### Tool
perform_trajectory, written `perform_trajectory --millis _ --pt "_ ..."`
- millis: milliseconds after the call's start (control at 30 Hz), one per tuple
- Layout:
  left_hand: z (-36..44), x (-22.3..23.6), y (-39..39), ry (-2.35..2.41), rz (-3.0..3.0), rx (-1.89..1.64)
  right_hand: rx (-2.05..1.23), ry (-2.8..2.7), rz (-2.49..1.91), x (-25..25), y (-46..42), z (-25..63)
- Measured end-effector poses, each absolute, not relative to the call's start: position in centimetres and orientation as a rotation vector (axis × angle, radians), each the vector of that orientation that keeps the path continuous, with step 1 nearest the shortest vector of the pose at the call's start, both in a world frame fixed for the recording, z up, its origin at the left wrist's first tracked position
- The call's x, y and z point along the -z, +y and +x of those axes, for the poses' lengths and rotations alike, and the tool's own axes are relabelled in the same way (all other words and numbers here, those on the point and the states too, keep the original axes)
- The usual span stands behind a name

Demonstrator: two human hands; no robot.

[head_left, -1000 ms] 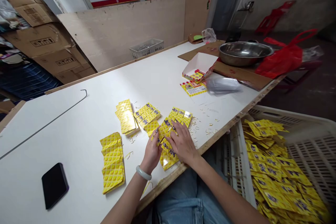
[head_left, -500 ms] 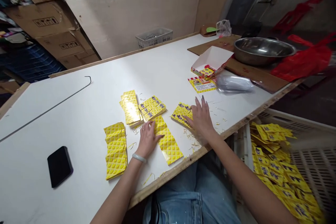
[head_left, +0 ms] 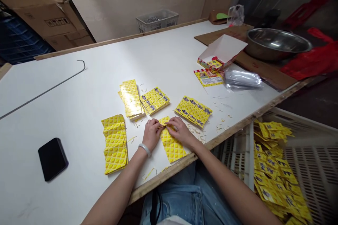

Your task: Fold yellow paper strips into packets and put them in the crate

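Note:
A yellow diamond-patterned card strip (head_left: pixel 173 147) lies on the white table before me. My left hand (head_left: pixel 153 133) pinches its upper part, fingers closed at a raised crease. From the other side my right hand (head_left: pixel 181 130) grips the same crease, fingertips close to the left ones. Just beyond are a stack of yellow printed cards (head_left: pixel 155 100) and a taller stack of plain yellow strips (head_left: pixel 130 99). Right of my hands sits a second printed stack (head_left: pixel 194 110). Creased yellow strips (head_left: pixel 114 144) are piled to the left.
A phone (head_left: pixel 53 159) and a long bent metal rod (head_left: pixel 47 88) lie left. Toward the right are an open carton (head_left: pixel 224 51), clear plastic sleeves (head_left: pixel 243 79) and a metal basin (head_left: pixel 278 44). Below the table edge, a white crate (head_left: pixel 314 168) holds yellow packets. Thin scraps litter the table.
My right hand has moved left, off the right printed stack and onto the strip. My left hand now pinches the strip, whose upper part is raised. The camera view has tilted down.

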State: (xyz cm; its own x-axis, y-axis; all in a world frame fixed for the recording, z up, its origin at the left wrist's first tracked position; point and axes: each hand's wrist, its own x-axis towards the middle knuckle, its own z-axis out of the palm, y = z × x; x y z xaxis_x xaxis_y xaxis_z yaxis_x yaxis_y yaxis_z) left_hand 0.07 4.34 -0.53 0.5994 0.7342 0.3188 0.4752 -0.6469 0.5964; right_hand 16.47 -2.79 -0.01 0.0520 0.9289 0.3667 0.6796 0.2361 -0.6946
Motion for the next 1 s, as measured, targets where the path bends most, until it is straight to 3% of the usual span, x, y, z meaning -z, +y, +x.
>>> perform_trajectory --millis 500,767,1000 --pt "0.2 -0.1 4.0 1.009 2.409 -0.7 -0.511 -1.577 -1.659 -0.7 -1.6 15.7" --pt "0.3 0.2 4.0 0.998 2.467 -0.708 -0.49 -1.456 -2.166 -2.3 0.7 13.8" --pt "-0.5 -1.6 3.1 1.022 2.411 -0.876 -0.054 -1.556 -2.182 -5.2 -1.9 15.6"
